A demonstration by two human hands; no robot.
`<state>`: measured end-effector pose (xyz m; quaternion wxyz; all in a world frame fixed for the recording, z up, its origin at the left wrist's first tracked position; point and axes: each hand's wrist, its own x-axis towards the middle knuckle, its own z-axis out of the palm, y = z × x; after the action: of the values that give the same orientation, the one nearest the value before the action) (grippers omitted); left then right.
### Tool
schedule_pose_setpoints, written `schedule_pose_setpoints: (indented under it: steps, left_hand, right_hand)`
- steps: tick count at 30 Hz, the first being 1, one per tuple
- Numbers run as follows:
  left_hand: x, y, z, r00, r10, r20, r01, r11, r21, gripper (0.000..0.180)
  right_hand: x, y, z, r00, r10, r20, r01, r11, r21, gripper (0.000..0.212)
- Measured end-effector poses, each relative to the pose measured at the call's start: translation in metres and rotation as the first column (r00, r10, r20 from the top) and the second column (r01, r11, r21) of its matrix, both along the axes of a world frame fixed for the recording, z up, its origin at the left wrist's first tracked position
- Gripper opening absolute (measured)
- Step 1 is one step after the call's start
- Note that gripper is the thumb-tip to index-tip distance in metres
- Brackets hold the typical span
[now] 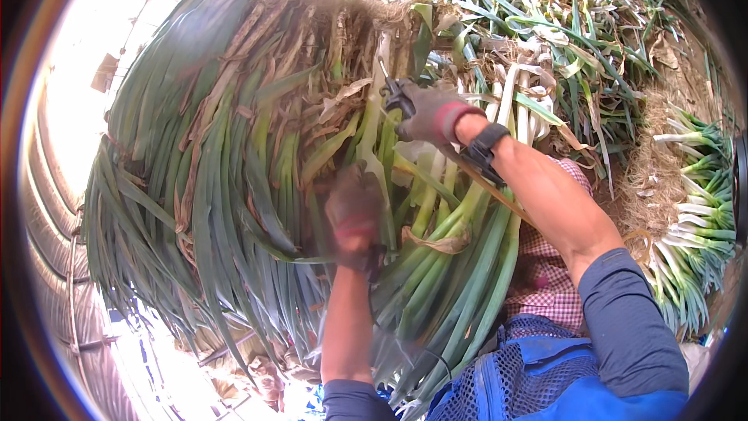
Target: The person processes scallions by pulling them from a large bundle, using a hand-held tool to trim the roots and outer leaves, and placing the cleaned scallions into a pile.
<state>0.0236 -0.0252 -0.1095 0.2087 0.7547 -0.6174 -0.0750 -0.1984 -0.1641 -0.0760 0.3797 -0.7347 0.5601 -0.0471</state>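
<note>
A big heap of long green onions [234, 179] lies before me, roots toward the far side and leaves drooping toward me. My right hand [428, 113], in a dark glove with a red cuff, is closed around a black-handled tool [400, 100]. Its thin metal tip [383, 68] points up beside a pale onion stalk; the tool's exact kind is unclear. My left hand [354, 206], gloved too, is low over the stalks, nearer to me. Motion smears its fingers, so its grip is hidden.
Cut leaves and trimmings [569, 23] lie scattered at the far right. Onions with peeled white stems [534, 105] rest just beyond my right wrist. A row of cleaned onions [693, 218] stands at the right edge, past dry straw-like litter [643, 164]. Plastic sheeting [58, 265] hangs at left.
</note>
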Motion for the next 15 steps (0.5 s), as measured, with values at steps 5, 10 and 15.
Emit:
schedule_pose_setpoints:
  steps: [5, 10, 15]
  left_hand:
    - [0.006, -0.017, -0.013, 0.988, -0.029, 0.150, 0.033, 0.999, -0.020, 0.030]
    - [-0.003, -0.034, -0.018, 0.889, -0.049, 0.454, 0.072, 0.997, -0.033, 0.037]
    - [-0.007, -0.055, -0.027, 0.865, -0.042, 0.500, 0.054, 0.998, -0.009, 0.048]
  right_hand:
    - [0.012, -0.045, -0.013, 0.994, -0.108, 0.027, 0.108, 0.994, -0.006, 0.085]
    - [0.002, -0.025, -0.008, 0.990, -0.071, 0.122, 0.067, 0.997, 0.033, 0.087]
    - [0.003, 0.004, -0.009, 0.993, 0.061, 0.105, -0.063, 0.998, 0.021, 0.091]
